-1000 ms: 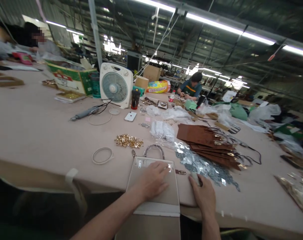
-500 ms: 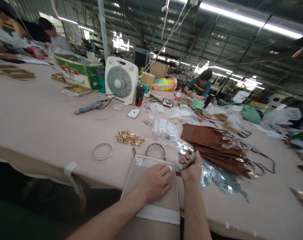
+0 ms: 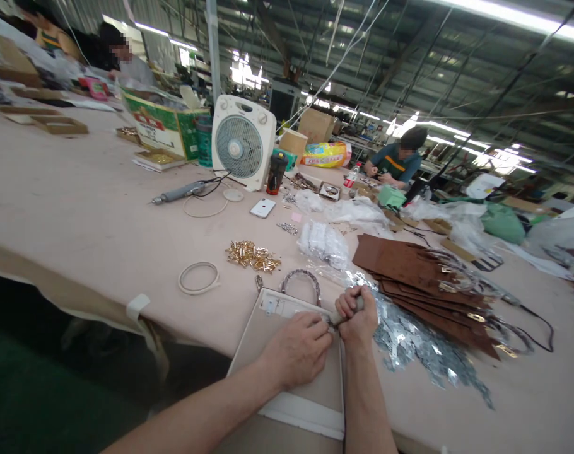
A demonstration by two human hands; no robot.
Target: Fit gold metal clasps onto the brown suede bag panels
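A beige handbag [image 3: 256, 343] with pale edges lies at the table's front edge, its plastic-wrapped handle [image 3: 302, 272] arching away from me. My left hand [image 3: 299, 350] rests on the bag's upper right part. Its fingers are bent and pressed together at the corner, hiding what is under them. My right hand [image 3: 359, 318] is wrapped around the grey-beige handle of a tool [image 3: 337, 317]. The tool's front end meets the bag's top right corner, close to my left fingertips; its tip is hidden. A small metal plate [image 3: 269, 305] shows at the bag's top left.
Silver metal plates [image 3: 410, 334] and stacked brown leather pieces [image 3: 410, 268] lie to the right. Gold hardware [image 3: 253, 255], a tape roll [image 3: 199, 278] and a phone [image 3: 263, 208] lie beyond the bag. Farther back stand a fan [image 3: 243, 144] and a tumbler [image 3: 276, 173]. A co-worker [image 3: 395, 161] sits across.
My right hand has turned and brought the tool down to the bag's corner beside my left fingers. My left fingers have bent more. The view has shifted slightly.
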